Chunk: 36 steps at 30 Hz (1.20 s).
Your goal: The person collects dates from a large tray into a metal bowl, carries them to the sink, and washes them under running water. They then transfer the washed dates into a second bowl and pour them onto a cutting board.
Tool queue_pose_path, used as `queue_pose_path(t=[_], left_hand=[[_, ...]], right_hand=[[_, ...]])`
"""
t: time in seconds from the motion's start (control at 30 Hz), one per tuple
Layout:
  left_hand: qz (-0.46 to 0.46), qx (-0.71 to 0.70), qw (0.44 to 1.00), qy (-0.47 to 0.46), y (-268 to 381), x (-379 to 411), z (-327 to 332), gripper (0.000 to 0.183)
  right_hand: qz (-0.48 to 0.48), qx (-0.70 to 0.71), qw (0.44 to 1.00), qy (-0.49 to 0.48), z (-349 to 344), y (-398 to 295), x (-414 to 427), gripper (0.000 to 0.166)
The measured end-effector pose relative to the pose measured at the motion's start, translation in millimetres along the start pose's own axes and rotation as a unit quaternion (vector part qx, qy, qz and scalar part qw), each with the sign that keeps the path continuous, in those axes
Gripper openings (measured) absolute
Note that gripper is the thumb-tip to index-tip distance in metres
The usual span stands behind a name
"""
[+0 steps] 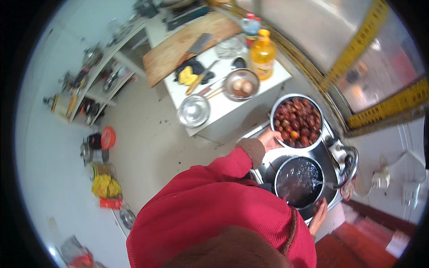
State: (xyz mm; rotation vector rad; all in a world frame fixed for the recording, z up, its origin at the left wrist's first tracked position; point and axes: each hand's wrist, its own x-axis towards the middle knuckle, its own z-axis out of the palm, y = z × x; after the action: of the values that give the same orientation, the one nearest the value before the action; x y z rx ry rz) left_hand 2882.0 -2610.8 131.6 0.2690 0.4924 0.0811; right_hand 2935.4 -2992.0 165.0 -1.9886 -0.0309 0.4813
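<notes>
My left hand [270,140] grips the near rim of a round metal basin [274,109] filled with dark red round fruits [295,124], one of them orange. Beside this basin, a pot of dark water [299,184] sits in the stainless-steel sink [268,169]. Water runs into the pot from a curved faucet [352,167], rippling the surface. My right hand [319,216] is at the pot's lower right rim, fingers partly hidden. Something reddish shows by its fingertips, too blurred to name.
On the white-topped counter [174,100] are a lidded-looking metal bowl [193,110], a bowl with eggs [242,83], an oil bottle [263,55] and a knife. A cleaver [200,43] lies on the wooden board [161,63]. Shelves [114,55] stand along the left wall.
</notes>
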Motion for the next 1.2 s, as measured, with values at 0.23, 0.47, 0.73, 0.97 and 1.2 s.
queue_pose_path(t=[0.23, 0.47, 0.73, 0.97, 1.2], left_hand=[[0.08, 0.043, 0.991, 0.095, -44, -172, -20, 0.063], [0.125, 0.009, 0.977, 0.17, -60, -354, -93, 0.034], [0.304, -0.058, 0.913, 0.265, 12, -528, -226, 0.051], [0.354, -0.091, 0.866, 0.341, 157, -680, -393, 0.068], [0.373, -0.087, 0.856, 0.348, 348, -775, -476, 0.065]], right_hand=[[-0.079, 0.001, 0.98, -0.184, 39, 13, -37, 0.027], [-0.158, -0.028, 0.94, -0.302, 132, -33, -71, 0.025], [-0.137, -0.032, 0.91, -0.39, 334, -79, -160, 0.027], [-0.283, -0.084, 0.855, -0.426, 614, -162, -287, 0.025], [-0.343, -0.13, 0.826, -0.428, 805, -266, -366, 0.027]])
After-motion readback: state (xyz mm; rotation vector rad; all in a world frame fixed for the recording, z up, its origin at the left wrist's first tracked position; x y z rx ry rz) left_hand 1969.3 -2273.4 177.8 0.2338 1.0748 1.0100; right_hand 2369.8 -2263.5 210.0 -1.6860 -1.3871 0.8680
